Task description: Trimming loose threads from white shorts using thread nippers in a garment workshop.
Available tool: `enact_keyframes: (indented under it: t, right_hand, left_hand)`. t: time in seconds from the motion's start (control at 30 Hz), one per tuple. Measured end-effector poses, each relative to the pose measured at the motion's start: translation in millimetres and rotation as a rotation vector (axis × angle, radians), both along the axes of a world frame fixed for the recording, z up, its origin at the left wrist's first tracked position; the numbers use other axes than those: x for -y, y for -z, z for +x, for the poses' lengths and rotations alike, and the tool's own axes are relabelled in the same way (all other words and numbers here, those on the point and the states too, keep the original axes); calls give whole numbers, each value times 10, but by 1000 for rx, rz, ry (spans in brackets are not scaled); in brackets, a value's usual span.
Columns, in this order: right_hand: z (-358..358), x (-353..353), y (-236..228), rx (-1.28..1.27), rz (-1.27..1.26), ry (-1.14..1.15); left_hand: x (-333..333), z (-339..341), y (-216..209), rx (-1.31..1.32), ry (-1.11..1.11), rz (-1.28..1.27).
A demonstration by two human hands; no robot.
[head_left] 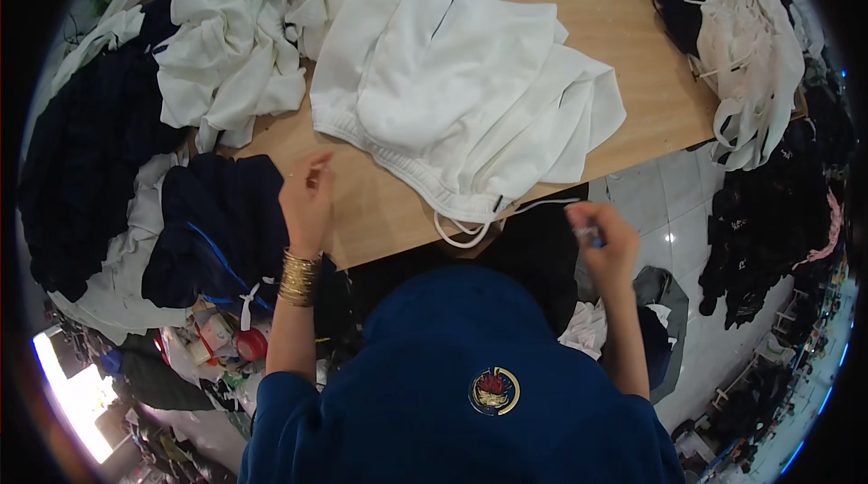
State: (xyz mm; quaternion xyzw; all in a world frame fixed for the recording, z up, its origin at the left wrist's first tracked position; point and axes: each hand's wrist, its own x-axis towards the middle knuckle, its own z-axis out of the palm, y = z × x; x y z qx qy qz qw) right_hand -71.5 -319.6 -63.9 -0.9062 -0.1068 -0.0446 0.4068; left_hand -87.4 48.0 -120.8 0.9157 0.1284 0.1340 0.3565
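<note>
White sweatpants (425, 77) lie spread on the wooden table, their gathered elastic waistband toward me. A white drawstring (463, 233) loops out of the waistband over the table's front edge. Its other end stretches right to my right hand (606, 244), which is closed on it beyond the edge. Something small and bluish also shows in that palm, too unclear to name. My left hand (307, 204), with gold bangles on the wrist, hovers by the table's left front corner, apart from the sweatpants. Its fingers are curled in, and whatever they may hold is hidden.
Crumpled white garments (231, 41) fill the table's left side. Navy clothing (217, 231) hangs at the left beside a dark heap (90, 159). Cream garments with cords (750, 50) drape over the right end. Black clothes (759, 222) lie on the tiled floor (646, 190).
</note>
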Motion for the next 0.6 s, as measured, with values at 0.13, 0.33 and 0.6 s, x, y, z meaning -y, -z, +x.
enact_keyframes:
  t: [0.13,0.33,0.6]
  right_hand:
    - [126,53,-62,-13,-79,123]
    - [103,-136,-15,-57,-123,-22]
    - [228,-80,-85,-34,-164,38]
  left_hand:
    - [275,-138,222,-621,110,-908]
    - [812,-122,254,-474,-81,-1573]
    - [801,-138,308,-475,18,-1746]
